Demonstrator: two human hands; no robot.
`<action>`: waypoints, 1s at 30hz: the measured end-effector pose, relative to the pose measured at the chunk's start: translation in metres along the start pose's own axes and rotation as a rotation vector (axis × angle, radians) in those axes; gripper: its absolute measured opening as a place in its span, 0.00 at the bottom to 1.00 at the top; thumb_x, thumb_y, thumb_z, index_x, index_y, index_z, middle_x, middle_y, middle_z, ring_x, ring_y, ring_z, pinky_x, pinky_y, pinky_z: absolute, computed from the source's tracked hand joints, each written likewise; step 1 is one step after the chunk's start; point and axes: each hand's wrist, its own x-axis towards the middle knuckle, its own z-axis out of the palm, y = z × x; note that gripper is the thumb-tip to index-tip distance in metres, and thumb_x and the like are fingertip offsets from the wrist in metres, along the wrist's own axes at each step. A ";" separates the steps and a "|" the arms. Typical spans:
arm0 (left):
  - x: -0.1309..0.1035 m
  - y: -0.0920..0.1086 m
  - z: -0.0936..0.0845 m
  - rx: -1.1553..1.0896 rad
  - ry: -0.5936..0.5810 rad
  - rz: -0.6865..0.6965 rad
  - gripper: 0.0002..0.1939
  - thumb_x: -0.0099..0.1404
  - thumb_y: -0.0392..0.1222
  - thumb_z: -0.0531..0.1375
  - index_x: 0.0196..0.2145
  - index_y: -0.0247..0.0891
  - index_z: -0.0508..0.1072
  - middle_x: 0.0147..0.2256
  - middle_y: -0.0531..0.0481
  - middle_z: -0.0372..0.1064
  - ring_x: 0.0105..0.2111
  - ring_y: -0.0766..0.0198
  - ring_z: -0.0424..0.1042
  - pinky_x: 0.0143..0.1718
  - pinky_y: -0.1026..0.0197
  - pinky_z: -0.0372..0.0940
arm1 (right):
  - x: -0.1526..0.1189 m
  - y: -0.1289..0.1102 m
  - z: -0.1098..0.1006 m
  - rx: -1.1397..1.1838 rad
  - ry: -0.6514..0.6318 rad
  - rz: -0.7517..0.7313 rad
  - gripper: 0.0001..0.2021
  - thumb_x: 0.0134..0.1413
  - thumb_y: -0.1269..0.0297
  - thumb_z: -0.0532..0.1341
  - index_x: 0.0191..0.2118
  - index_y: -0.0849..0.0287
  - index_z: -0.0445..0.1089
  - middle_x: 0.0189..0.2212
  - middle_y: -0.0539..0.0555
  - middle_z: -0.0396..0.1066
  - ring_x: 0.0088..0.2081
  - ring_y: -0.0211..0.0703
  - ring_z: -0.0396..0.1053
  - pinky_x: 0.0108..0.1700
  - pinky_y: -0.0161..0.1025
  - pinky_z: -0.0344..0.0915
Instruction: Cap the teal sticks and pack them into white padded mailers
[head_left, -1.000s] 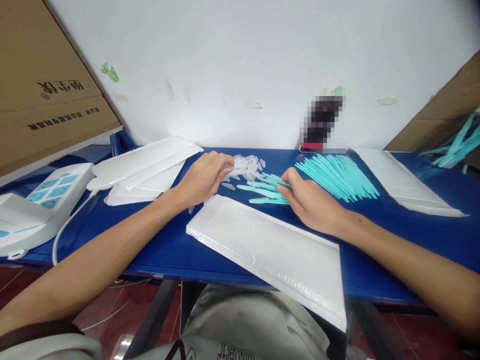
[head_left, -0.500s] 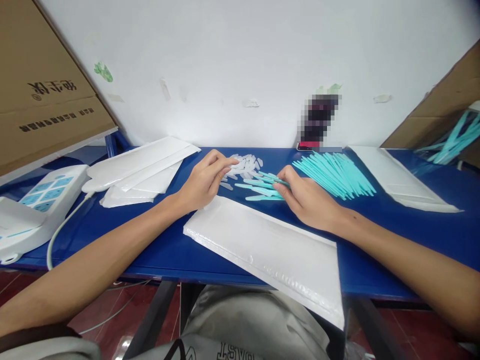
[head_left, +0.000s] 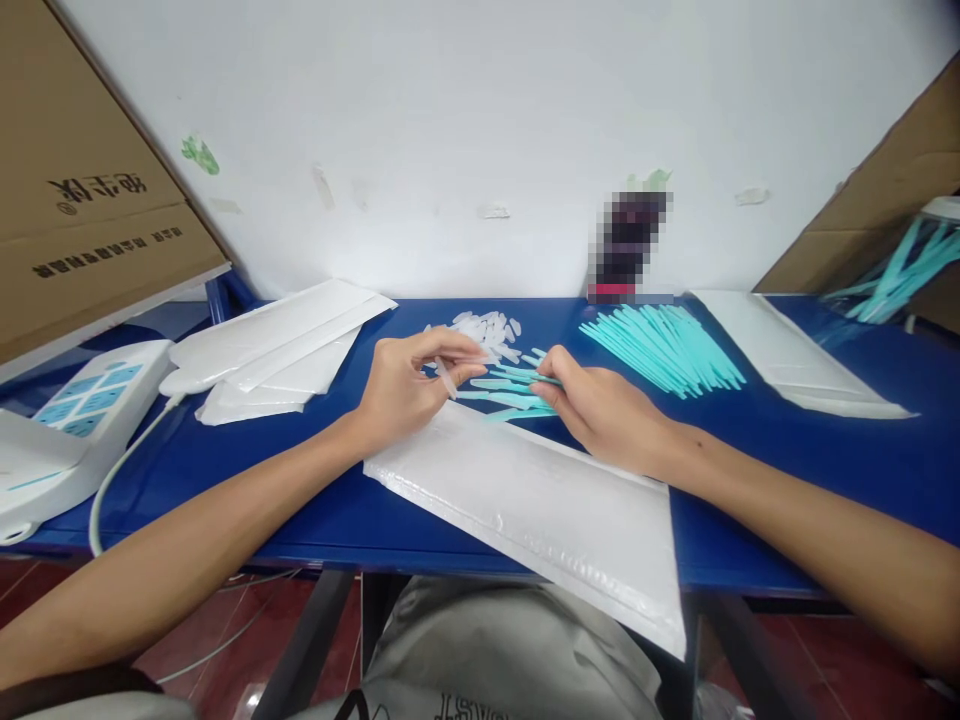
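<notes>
My left hand [head_left: 409, 385] is closed, with a small translucent white plastic cap [head_left: 447, 379] held among its fingers. Just beyond it lies a loose heap of similar caps [head_left: 491, 328]. My right hand [head_left: 600, 400] pinches a fanned bunch of slim turquoise sticks [head_left: 510, 386] with flat, blade-like ends, resembling eyebrow razors. Their ends point left, towards my left fingertips. Behind my right hand is a larger pile of turquoise sticks [head_left: 664, 348]. A white padded mailer [head_left: 525, 510] lies below both hands, its near corner overhanging the table edge.
More white mailers [head_left: 277, 345] are stacked at the left, beside a white power strip [head_left: 97, 400] with a cable. Another mailer [head_left: 802, 360] lies at the right. A pixelated phone-like object [head_left: 628, 245] leans on the wall. Cardboard boxes [head_left: 97, 130] flank the blue table [head_left: 315, 510].
My left hand has drawn back from the cap heap, now with a cap visible in its fingers. My right hand has shifted slightly left and down with the turquoise sticks, bringing the hands closer together.
</notes>
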 end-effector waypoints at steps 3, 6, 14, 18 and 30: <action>0.000 -0.001 0.000 0.048 -0.001 0.054 0.05 0.64 0.39 0.69 0.38 0.38 0.82 0.35 0.49 0.82 0.32 0.65 0.80 0.34 0.65 0.76 | 0.000 -0.003 0.000 -0.023 -0.017 0.036 0.09 0.73 0.56 0.43 0.41 0.53 0.50 0.28 0.50 0.66 0.25 0.43 0.62 0.28 0.39 0.48; -0.001 -0.003 0.000 0.072 0.002 0.071 0.04 0.64 0.39 0.69 0.38 0.38 0.82 0.35 0.50 0.82 0.33 0.66 0.80 0.34 0.65 0.75 | 0.000 -0.005 -0.001 -0.046 -0.027 0.058 0.08 0.73 0.57 0.43 0.42 0.54 0.52 0.28 0.51 0.67 0.24 0.43 0.61 0.27 0.39 0.47; -0.002 -0.005 0.004 0.093 0.002 0.091 0.05 0.67 0.41 0.67 0.38 0.38 0.81 0.35 0.49 0.81 0.32 0.67 0.78 0.31 0.65 0.72 | 0.000 -0.001 0.001 -0.080 -0.024 0.054 0.10 0.73 0.56 0.43 0.42 0.54 0.53 0.29 0.52 0.69 0.25 0.45 0.64 0.27 0.39 0.47; -0.002 -0.003 0.007 0.082 -0.056 0.147 0.03 0.67 0.38 0.66 0.38 0.38 0.80 0.35 0.49 0.79 0.33 0.67 0.76 0.32 0.65 0.71 | 0.000 -0.001 0.001 -0.091 -0.051 0.028 0.09 0.72 0.56 0.43 0.43 0.54 0.53 0.30 0.52 0.71 0.26 0.45 0.66 0.26 0.39 0.46; 0.005 0.005 -0.009 0.230 -0.227 0.374 0.09 0.71 0.39 0.61 0.48 0.39 0.75 0.43 0.44 0.73 0.40 0.62 0.72 0.38 0.60 0.70 | 0.000 -0.014 -0.001 -0.216 -0.032 0.029 0.11 0.72 0.56 0.43 0.44 0.55 0.57 0.27 0.53 0.72 0.22 0.45 0.63 0.25 0.39 0.42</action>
